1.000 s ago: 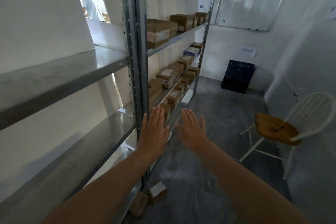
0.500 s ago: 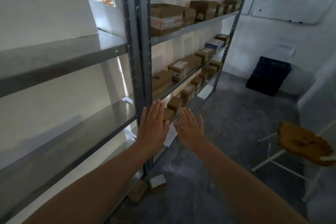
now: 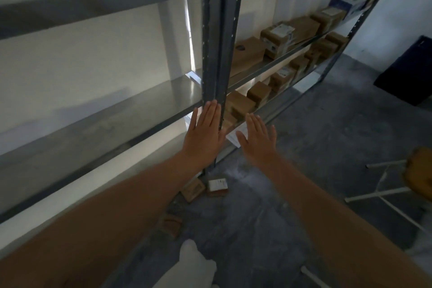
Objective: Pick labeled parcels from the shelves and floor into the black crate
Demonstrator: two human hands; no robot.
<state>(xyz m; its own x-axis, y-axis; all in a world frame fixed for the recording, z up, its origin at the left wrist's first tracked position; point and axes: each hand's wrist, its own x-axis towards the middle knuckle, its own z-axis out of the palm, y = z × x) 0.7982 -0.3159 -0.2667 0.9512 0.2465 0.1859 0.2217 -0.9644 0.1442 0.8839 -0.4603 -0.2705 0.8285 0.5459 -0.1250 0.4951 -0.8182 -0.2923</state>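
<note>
While the left hand (image 3: pixel 205 133) hovers flat and empty, a labeled parcel (image 3: pixel 217 185) lies on the floor (image 3: pixel 304 170) below; the right hand (image 3: pixel 257 140) is likewise spread, empty; boxes (image 3: pixel 278 37) line the shelves (image 3: pixel 268 70), and the black crate (image 3: pixel 406 72) stands far right: picking seems barely begun.

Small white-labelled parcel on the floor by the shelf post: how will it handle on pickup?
The labelled parcel looks like a small, squat cardboard box: probably stiff and light, likely a one-hand pick. It lies flat on the concrete floor, so it should slide rather than roll or tip if pushed. Its low sides may leave little to grip.
</note>
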